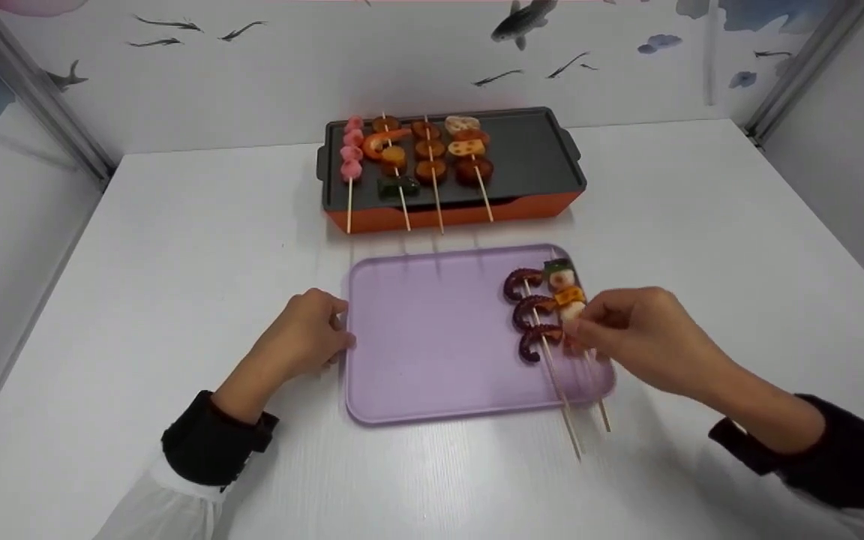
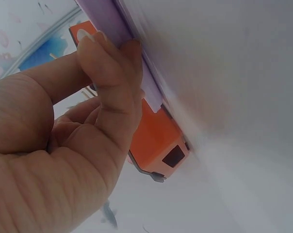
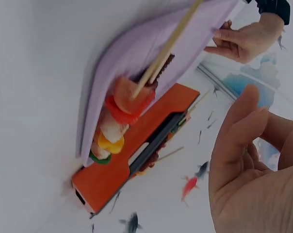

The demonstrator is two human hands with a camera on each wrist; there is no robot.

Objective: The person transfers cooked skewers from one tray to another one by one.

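Observation:
A lilac tray [image 1: 432, 337] lies on the white table, and my left hand [image 1: 308, 334] pinches its left edge. In the left wrist view the fingers [image 2: 115, 97] meet the tray's rim. Two skewers lie along the tray's right side, their sticks reaching past the front edge: an octopus-tentacle skewer [image 1: 533, 311] and a mixed skewer [image 1: 570, 295] with green, white, yellow and red pieces. Over the mixed skewer hovers my right hand [image 1: 649, 341], covering its lower pieces in the head view. The right wrist view shows its fingers [image 3: 234, 131] loosely bent, apart from the skewer, holding nothing.
Behind the tray stands an orange grill [image 1: 537, 157] with a dark plate. On its left and middle lie a pink ball skewer [image 1: 352, 146], a shrimp skewer [image 1: 393, 156], a brown-slice skewer [image 1: 430, 150] and another mixed skewer [image 1: 469, 146]. Patterned panels [image 1: 402, 45] enclose the table.

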